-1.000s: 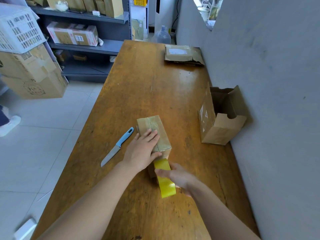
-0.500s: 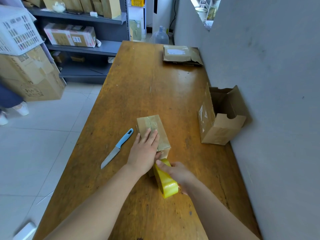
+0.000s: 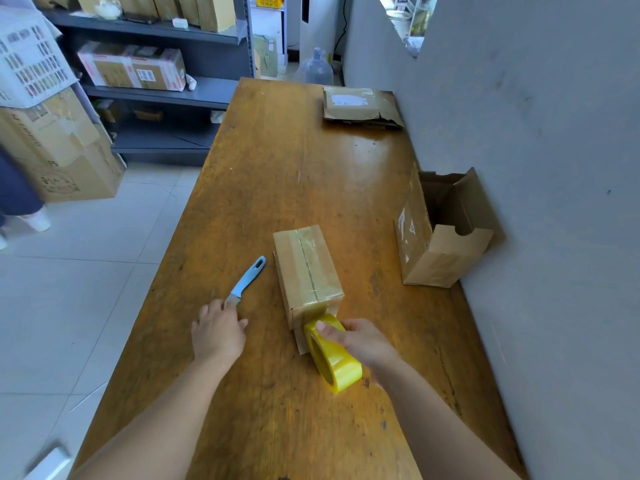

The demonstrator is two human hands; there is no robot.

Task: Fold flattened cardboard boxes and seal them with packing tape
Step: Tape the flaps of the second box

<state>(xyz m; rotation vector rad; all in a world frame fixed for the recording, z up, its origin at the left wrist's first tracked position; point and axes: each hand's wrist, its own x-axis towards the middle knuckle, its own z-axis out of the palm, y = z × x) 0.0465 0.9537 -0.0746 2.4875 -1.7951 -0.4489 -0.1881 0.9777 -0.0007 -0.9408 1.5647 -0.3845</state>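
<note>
A small folded cardboard box (image 3: 306, 268) lies on the wooden table (image 3: 277, 161), clear tape running along its top seam and down its near end. My right hand (image 3: 360, 341) grips a yellow tape roll (image 3: 334, 360) just below that near end, the tape still joined to the box. My left hand (image 3: 216, 330) is over the blade end of a blue-handled knife (image 3: 247, 280) to the left of the box, fingers covering the blade; whether they hold it is unclear.
An open cardboard box (image 3: 440, 230) stands against the grey wall on the right. Flattened boxes (image 3: 360, 105) lie at the table's far end. Shelves (image 3: 166, 95) and stacked cartons (image 3: 59, 150) stand beyond the left edge, where a person's leg shows.
My left hand has left the top of the box and moved left to the knife's blade. My right hand has drawn the tape roll down off the box's near end and tilted it.
</note>
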